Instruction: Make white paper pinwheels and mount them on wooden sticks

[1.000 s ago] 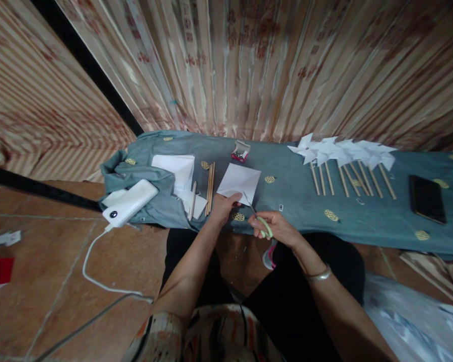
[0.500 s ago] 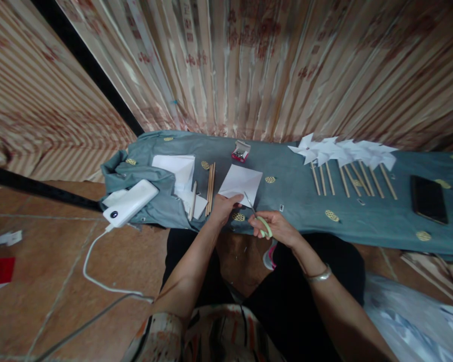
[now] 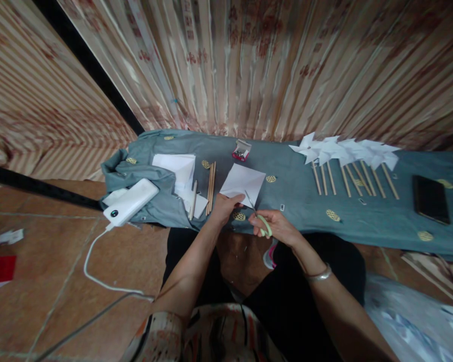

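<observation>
My left hand [image 3: 225, 205] grips the near left edge of a square white sheet of paper [image 3: 245, 179], thumb on top. In my right hand [image 3: 275, 225] is a pair of scissors [image 3: 265, 225] with light green handles. The scissors' metal blades lie at the paper's near right corner, pointing up and to the left. To the left of the paper lie several wooden sticks [image 3: 211, 187] and a pencil-like stick [image 3: 194, 199]. A small red box [image 3: 241, 151] of metal pins or tacks stands open beyond the paper.
White paper sheets [image 3: 181, 168] and a white power bank-like device [image 3: 133, 202] with a cable lie on the left of the green cloth [image 3: 305, 211]. Several paper pinwheels [image 3: 347, 152] on sticks and a black phone [image 3: 431, 199] lie on the right.
The paper has shifted very slightly to the right. Both hands keep their hold on the paper and the scissors, almost unmoved.
</observation>
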`<control>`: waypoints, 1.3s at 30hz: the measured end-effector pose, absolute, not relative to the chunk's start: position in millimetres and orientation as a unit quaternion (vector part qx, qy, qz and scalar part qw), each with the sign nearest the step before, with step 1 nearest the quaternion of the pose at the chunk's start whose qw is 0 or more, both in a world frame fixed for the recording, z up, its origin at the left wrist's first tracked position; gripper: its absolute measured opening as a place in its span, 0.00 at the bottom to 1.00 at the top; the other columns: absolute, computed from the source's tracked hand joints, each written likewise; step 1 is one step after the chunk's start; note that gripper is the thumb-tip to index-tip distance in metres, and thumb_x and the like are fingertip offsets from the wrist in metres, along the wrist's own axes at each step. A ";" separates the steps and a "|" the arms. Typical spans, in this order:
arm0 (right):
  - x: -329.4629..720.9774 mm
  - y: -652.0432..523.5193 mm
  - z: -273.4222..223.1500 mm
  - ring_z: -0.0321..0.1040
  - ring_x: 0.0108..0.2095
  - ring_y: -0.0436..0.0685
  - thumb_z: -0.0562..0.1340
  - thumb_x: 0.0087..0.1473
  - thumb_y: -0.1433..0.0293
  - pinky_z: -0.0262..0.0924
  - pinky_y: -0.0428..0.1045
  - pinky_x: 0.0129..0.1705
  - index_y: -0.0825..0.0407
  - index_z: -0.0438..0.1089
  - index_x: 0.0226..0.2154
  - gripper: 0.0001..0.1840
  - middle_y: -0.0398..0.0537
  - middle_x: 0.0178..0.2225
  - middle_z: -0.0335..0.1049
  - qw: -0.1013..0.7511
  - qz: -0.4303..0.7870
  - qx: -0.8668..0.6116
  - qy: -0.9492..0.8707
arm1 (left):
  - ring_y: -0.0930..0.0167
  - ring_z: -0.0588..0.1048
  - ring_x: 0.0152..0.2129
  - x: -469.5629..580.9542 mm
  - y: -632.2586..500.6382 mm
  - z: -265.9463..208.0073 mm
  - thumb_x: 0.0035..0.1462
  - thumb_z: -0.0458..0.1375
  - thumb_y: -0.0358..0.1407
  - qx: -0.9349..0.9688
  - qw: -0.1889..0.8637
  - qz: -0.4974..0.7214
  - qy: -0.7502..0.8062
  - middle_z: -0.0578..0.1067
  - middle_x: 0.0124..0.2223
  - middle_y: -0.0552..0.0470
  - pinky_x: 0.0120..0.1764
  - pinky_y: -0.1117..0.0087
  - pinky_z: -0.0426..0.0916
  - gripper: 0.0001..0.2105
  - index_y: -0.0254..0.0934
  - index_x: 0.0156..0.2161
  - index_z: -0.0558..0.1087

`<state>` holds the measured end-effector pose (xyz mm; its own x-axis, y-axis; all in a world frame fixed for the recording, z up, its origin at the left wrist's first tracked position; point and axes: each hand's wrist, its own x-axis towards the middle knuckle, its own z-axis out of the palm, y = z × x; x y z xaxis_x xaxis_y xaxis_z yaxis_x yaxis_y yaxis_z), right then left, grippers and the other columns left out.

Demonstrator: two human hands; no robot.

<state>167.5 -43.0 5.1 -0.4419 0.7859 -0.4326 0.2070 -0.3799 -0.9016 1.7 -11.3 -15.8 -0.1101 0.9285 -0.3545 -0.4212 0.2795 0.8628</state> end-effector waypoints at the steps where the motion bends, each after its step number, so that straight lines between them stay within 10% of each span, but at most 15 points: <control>1: 167.4 -42.9 5.2 0.63 0.17 0.46 0.71 0.37 0.49 0.51 0.41 0.16 0.54 0.71 0.28 0.26 0.40 0.18 0.69 0.214 0.675 -0.483 -0.515 | 0.72 0.72 0.23 1.8 -11.5 -15.3 0.30 0.70 0.34 0.251 0.618 0.546 0.507 0.78 0.29 0.51 0.25 0.73 0.67 0.13 0.34 0.27 0.76; 39: 165.0 -40.6 1.1 0.63 0.17 0.47 0.71 0.35 0.48 0.51 0.41 0.15 0.54 0.72 0.27 0.27 0.41 0.17 0.69 0.220 0.673 -0.497 -0.501 | 0.71 0.73 0.24 0.1 -12.0 -15.2 0.29 0.72 0.35 0.256 0.626 0.534 0.508 0.78 0.29 0.50 0.25 0.72 0.67 0.15 0.32 0.27 0.77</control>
